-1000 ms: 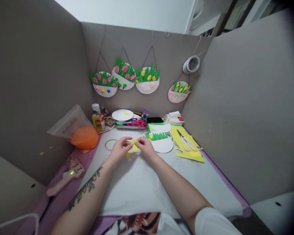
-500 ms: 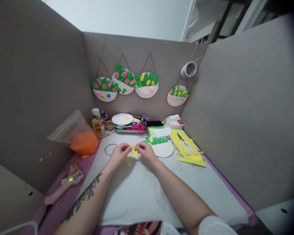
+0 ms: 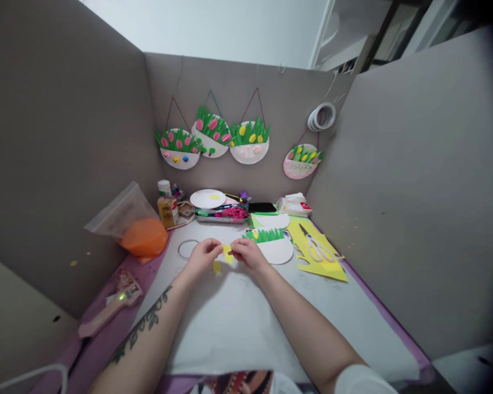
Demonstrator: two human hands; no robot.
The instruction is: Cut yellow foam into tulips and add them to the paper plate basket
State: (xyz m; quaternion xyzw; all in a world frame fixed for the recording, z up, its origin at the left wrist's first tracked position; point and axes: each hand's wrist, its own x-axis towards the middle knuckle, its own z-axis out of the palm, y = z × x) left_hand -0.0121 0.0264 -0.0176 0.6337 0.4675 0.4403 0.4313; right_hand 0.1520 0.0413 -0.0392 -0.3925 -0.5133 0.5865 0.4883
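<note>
My left hand (image 3: 206,254) and my right hand (image 3: 248,254) meet near the middle of the white-covered table. Between their pinched fingertips is a small piece of yellow paper (image 3: 227,250); both hands grip it, one from each side. Just below my left fingertips lies a yellow paper oval (image 3: 217,267). Right behind my right hand rests a half-round white paper plate (image 3: 276,253) with green paper grass and a bit of yellow along its top. A ring-shaped loop (image 3: 181,249) lies left of my left hand.
Scissors (image 3: 318,250) lie on cut yellow paper (image 3: 326,268) at right. A pink glue gun (image 3: 110,312) with a green light sits left, before a bag of orange material (image 3: 143,238). Behind stand a bottle (image 3: 168,212) and a tray (image 3: 219,219) of supplies. Grey panels enclose three sides.
Both hands stay pinched on the yellow paper, and the right fingers have shifted slightly. The whole view has moved a little, so everything appears slightly farther right.
</note>
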